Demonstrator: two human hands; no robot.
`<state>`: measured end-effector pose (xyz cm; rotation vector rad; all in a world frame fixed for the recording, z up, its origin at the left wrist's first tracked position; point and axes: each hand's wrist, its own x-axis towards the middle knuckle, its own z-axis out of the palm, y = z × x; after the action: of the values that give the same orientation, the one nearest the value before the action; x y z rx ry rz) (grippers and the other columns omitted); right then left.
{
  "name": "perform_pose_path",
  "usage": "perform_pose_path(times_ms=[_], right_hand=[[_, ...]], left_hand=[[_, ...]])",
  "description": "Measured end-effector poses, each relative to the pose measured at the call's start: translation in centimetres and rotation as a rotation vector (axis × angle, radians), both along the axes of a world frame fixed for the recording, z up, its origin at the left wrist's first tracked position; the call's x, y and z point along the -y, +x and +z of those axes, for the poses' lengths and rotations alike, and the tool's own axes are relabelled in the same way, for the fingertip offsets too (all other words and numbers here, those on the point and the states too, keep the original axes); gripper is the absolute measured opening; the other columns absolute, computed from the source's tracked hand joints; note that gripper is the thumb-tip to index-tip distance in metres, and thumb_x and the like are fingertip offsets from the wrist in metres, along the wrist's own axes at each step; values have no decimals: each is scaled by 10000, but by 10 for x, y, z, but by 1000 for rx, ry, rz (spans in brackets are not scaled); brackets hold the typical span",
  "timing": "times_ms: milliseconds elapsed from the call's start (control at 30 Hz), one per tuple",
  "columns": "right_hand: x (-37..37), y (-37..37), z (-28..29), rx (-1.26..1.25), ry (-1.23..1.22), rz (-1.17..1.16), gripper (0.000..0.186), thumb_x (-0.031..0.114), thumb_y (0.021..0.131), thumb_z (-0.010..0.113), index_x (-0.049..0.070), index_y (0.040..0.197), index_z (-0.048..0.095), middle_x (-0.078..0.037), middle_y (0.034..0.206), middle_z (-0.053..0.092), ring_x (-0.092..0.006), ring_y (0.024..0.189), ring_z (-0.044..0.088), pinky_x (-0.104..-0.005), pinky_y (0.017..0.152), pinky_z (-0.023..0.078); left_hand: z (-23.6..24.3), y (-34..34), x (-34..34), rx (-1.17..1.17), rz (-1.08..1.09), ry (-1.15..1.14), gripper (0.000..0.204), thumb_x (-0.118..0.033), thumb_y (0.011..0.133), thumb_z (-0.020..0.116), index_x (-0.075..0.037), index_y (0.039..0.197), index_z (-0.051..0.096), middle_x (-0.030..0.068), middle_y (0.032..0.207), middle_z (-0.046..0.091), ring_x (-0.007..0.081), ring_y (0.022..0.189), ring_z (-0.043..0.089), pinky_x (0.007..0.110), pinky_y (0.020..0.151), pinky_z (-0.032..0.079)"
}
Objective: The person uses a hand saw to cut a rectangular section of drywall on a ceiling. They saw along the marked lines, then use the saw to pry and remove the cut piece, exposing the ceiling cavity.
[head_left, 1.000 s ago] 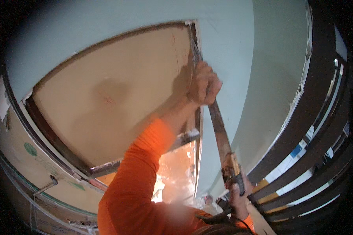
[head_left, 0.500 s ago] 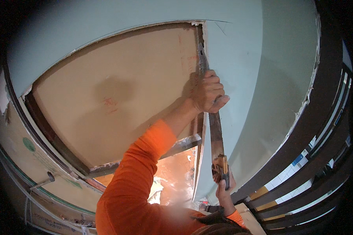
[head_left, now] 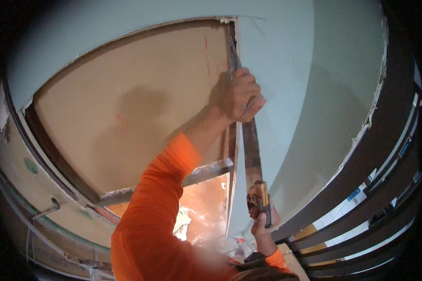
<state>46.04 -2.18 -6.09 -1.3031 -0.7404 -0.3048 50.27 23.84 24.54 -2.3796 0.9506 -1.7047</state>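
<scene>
In the head view, the left hand [head_left: 243,96] is closed in a fist around the upper blade of a long handsaw [head_left: 251,150], thumb to the right. The right hand [head_left: 266,224] has its fingers curled around the saw's handle [head_left: 254,199] at the bottom. The saw slants along the right edge of a cut opening in a pale wall [head_left: 279,89], beside a tan board [head_left: 159,93]; whether its tip touches, I cannot tell.

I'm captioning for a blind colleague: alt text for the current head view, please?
A handsaw is held at the edge of a cutout in pale-blue wallboard: left hand around its blade, right hand gripping its handle.
</scene>
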Motion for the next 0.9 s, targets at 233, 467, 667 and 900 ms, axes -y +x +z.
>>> perform_pose_path(times_ms=[233,467,667,900], right_hand=[[11,3,35,1,-48,142,712,536,983,502,-133,1207,603,-76,664,651,-155,537,635,-300,529,520],[36,-15,48,-29,-53,88,681,503,986,514,-134,1210,604,-58,643,632,-142,543,624,-291,516,502],[37,-14,47,-92,20,124,686,518,990,508,-109,1255,598,-83,739,656,-139,613,628,-286,560,505],[55,-11,58,-84,40,179,726,495,958,587,-137,1312,545,-139,806,682,-164,654,642,-322,580,517]], left_hand=[[3,-3,2,30,185,-41,380,-348,897,504,-100,610,516,112,694,486,346,780,536,454,736,429],[-14,0,-3,-5,450,-39,382,-326,919,481,-90,621,527,115,736,537,351,784,559,469,860,490],[-1,5,6,20,12,-54,348,-258,917,484,-75,625,529,107,688,570,348,743,614,528,995,479],[10,-5,26,86,-159,47,243,-184,856,565,-79,641,526,76,661,559,306,727,610,541,962,475]])
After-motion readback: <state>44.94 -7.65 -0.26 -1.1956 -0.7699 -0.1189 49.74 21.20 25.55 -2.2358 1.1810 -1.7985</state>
